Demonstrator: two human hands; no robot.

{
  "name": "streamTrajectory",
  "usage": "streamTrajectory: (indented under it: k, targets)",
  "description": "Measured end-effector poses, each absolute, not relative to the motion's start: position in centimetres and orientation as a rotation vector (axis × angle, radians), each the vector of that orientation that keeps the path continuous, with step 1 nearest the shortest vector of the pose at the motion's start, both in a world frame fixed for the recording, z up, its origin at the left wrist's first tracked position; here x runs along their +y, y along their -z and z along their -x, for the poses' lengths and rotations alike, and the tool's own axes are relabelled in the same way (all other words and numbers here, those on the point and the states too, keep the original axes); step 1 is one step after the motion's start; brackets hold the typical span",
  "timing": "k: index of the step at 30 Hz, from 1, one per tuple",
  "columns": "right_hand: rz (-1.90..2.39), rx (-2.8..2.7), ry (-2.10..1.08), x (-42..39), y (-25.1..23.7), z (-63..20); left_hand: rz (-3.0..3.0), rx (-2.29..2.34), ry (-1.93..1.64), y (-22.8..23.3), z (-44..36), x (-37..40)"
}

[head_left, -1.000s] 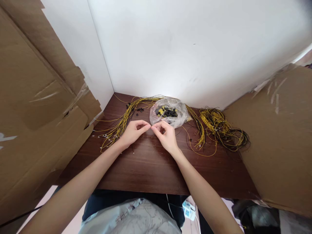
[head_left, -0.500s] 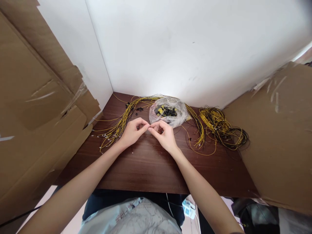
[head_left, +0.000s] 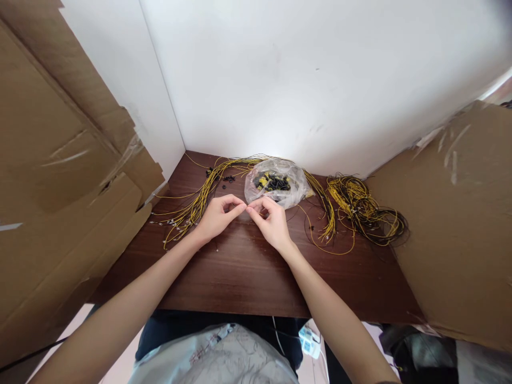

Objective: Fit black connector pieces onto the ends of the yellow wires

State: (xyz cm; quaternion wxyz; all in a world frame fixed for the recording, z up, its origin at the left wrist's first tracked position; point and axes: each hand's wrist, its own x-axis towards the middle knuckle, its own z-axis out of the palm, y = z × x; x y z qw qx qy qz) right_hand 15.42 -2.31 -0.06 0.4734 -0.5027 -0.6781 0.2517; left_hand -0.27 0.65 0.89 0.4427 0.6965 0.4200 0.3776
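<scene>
In the head view, my left hand (head_left: 218, 218) and right hand (head_left: 274, 221) meet at the middle of the frame, thumb and forefinger of each drawn into a pinch, the tips touching or nearly so. What sits between them is too small to make out; a trace of yellow shows in the crook of my right hand, but I cannot tell whether I am gripping it. I suppose I pinch tip to tip because anything this slight needs fine control from both sides

The clear plastic bag (head_left: 298, 184) lies just beyond my right hand, slightly right of centre, and its small black and yellow pieces (head_left: 276, 183) show through; that spot probably makes for a short reach. A yellow and black wire bundle (head_left: 206, 194) arcs behind it, the white-tipped ends (head_left: 170, 221) fanned out left of centre, perhaps so single strands come away easily. Right of centre, the coiled wires (head_left: 348, 196) lie in a looser heap, likely out of my hands' way. A few loose black pieces (head_left: 229, 179) rest above my left hand. The front of the brown tabletop (head_left: 248, 288), lower centre, gives my forearms room
</scene>
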Motion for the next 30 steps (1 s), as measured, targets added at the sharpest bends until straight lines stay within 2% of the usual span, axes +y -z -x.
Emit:
streamTrajectory:
  k: [11, 30]
  targets:
    - [1.209, -1.808, -0.469, -2.57, 0.0, -15.4, -1.638, 0.998, -0.879, -1.09, 0.27, 0.7]
    - [1.203, -1.706, -0.572, -2.57, -0.2, -15.2, -1.85, 1.016, -0.954, -0.67, 0.4, 0.79]
